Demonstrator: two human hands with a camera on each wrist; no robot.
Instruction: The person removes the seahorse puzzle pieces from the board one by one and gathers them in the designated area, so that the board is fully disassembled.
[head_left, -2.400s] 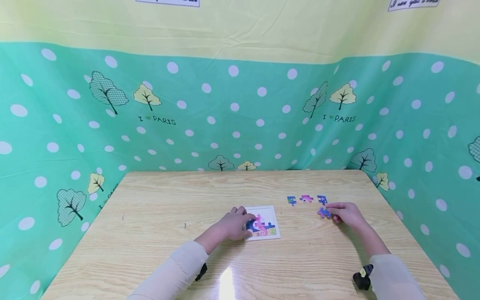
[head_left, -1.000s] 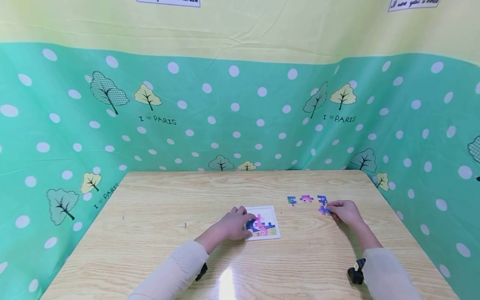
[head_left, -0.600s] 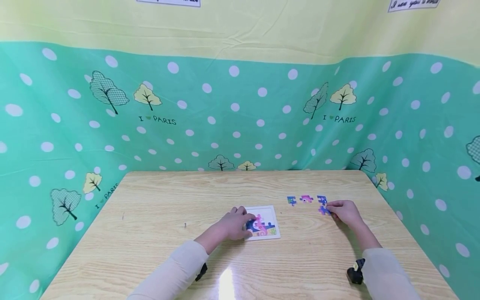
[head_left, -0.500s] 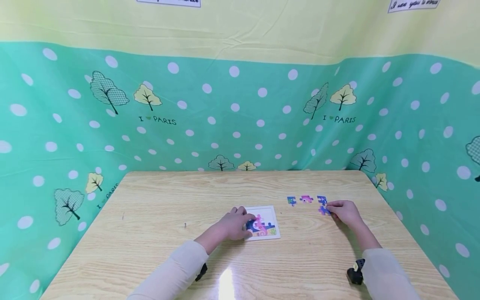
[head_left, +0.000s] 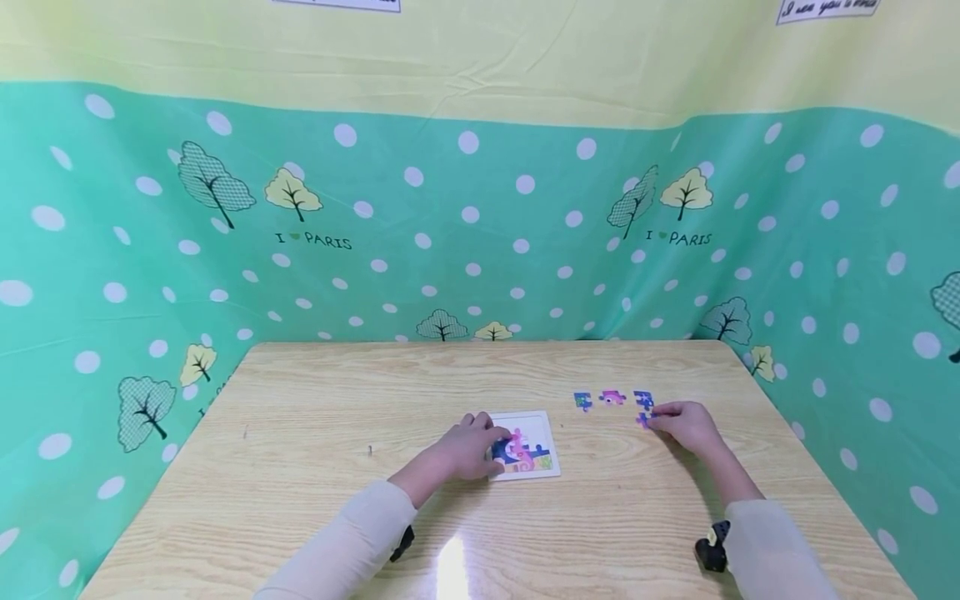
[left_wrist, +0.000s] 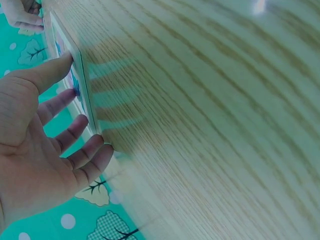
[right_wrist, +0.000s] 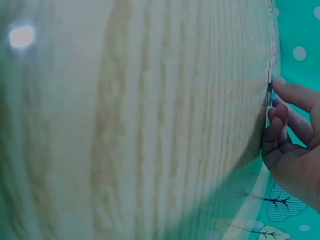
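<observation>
A white-framed jigsaw puzzle [head_left: 555, 454], partly filled with pink and blue pieces, lies flat near the middle of the table. My left hand [head_left: 467, 448] rests on its left side with fingers spread and relaxed; in the left wrist view the thumb [left_wrist: 55, 70] touches the frame's edge. Farther right, my right hand [head_left: 692, 427] pinches a blue and pink puzzle piece [head_left: 644, 419] between thumb and fingertips, low at the tabletop. The fingers cover part of this piece. Just behind it lies a blue puzzle piece [head_left: 642, 400]; whether the two touch, I cannot tell.
Two more loose puzzle pieces lie in a row to the left, one blue-green [head_left: 582, 402] and one pink [head_left: 612, 398]. A tiny dark bit [head_left: 370, 451] sits on the wooden table [head_left: 315, 400]. A green dotted curtain [head_left: 465, 233] surrounds the table's back and sides.
My right hand has shifted slightly left with the pinched puzzle piece, which has turned and now shows less beyond the fingers. My left hand stays on the puzzle frame.
</observation>
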